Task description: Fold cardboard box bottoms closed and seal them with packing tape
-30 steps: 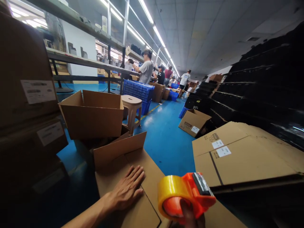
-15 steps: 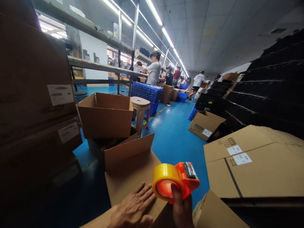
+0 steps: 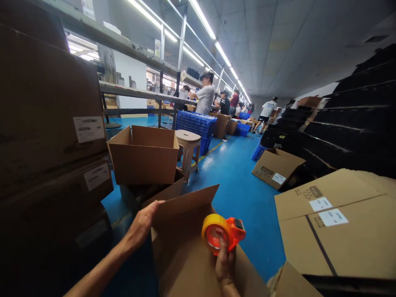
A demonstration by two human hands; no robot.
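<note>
A brown cardboard box (image 3: 182, 260) lies in front of me at the bottom centre, one flap (image 3: 192, 201) standing up at its far end. My left hand (image 3: 144, 222) is closed around the left edge of that flap, with part of the fingers hidden behind it. In my right hand (image 3: 225, 260) is an orange tape dispenser (image 3: 235, 235) loaded with a roll of yellow tape (image 3: 213, 218). The thumb reaches into the roll's core. The dispenser is over the box's right side, and I cannot tell whether it touches the cardboard.
An open carton (image 3: 144, 161) stands beyond the flap, beside a beige stool (image 3: 187, 142). Stacked cartons (image 3: 52, 123) rise at the left. A large carton (image 3: 340, 222) sits at the right below dark stacks (image 3: 355, 119). Blue crates (image 3: 196, 123) and several people line the bench.
My left hand has left the box's flat panel and moved up and left to grip the flap. The flap shifted right in view. The tape dispenser stays in my right hand, slightly lower.
</note>
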